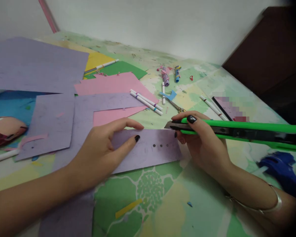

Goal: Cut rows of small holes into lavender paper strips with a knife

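A purple paper strip [148,149] lies on the table with a row of several small dark holes or dots along it. My left hand [101,148] holds the strip down, thumb on its face and index finger at its far edge. In my right hand [204,141] is a green and black utility knife [249,130], gripped near its front end with the thumb on top. The knife's blade [168,125] shows just at the strip's far edge; whether it touches the paper I cannot tell.
Purple sheets [37,65], a pink sheet [113,84] and white markers [146,102] spread across the left and middle. Scissors [176,106] lie beyond my right hand. A blue glue gun [281,169] sits at the right. Two small decorated paper rolls [165,77] stand farther back.
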{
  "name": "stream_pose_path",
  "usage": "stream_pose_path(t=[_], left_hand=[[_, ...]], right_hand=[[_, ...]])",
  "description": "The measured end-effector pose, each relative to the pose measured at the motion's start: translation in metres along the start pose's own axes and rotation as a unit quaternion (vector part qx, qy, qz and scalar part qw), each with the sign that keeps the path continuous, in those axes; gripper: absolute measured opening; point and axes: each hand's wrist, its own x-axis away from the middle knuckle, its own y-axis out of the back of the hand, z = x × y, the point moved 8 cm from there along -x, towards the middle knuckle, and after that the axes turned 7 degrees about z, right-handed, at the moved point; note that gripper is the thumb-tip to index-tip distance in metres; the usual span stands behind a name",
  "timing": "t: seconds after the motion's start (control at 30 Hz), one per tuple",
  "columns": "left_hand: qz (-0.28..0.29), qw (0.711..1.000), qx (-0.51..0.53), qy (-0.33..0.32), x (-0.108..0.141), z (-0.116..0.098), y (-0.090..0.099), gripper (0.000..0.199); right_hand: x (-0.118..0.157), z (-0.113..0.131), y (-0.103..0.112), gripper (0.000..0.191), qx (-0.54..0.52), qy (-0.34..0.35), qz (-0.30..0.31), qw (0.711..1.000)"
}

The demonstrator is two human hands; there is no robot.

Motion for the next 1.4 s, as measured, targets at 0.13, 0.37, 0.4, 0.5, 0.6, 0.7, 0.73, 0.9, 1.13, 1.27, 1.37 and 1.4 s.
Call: stream_pose_path(t=[0.13,0.37,0.4,0.5,0.6,0.7,0.73,0.9,1.13,1.27,1.37,1.4], left_hand=[[-0.010,1.000,-0.010,-0.009,0.001,-0.002,0.003,0.022],[0.013,1.000,0.003,0.002,0.001,-0.003,-0.005,0.022],[0.018,1.000,0.003,0.002,0.000,-0.003,-0.007,0.022],[0.040,0.999,-0.004,0.009,-0.004,0.000,-0.011,0.022],[0.055,0.998,-0.024,0.017,-0.007,0.003,-0.013,0.024],[0.053,0.998,-0.037,0.023,-0.010,0.003,-0.013,0.025],[0.051,0.998,-0.038,0.024,-0.012,0.003,-0.012,0.026],[0.053,0.998,-0.034,0.031,-0.016,0.004,-0.013,0.030],[0.049,0.998,-0.025,0.017,-0.015,0.006,-0.014,0.029],[0.052,0.998,-0.025,0.022,-0.016,0.006,-0.016,0.030],[0.057,0.997,-0.026,0.034,-0.016,0.008,-0.016,0.031],[0.056,0.997,-0.027,0.035,-0.016,0.008,-0.016,0.031]], right_hand=[[-0.001,-0.001,0.002,0.007,-0.050,0.001,-0.021,0.999],[0.005,0.004,-0.017,0.010,0.118,-0.011,0.115,0.986],[0.005,0.005,-0.020,0.010,0.152,-0.012,0.142,0.978],[0.002,0.003,-0.030,0.011,0.215,-0.009,0.219,0.952],[-0.002,-0.001,-0.031,0.015,0.233,-0.012,0.258,0.938],[-0.005,-0.005,-0.029,0.017,0.243,-0.014,0.264,0.933],[-0.006,-0.005,-0.028,0.016,0.246,-0.012,0.264,0.932],[-0.006,-0.005,-0.030,0.015,0.260,-0.012,0.264,0.929],[-0.005,-0.007,-0.030,0.016,0.271,-0.022,0.254,0.928],[-0.004,-0.007,-0.030,0.015,0.279,-0.021,0.248,0.928],[-0.004,-0.004,-0.031,0.012,0.294,-0.008,0.241,0.925],[-0.003,-0.003,-0.031,0.012,0.299,-0.009,0.237,0.924]])
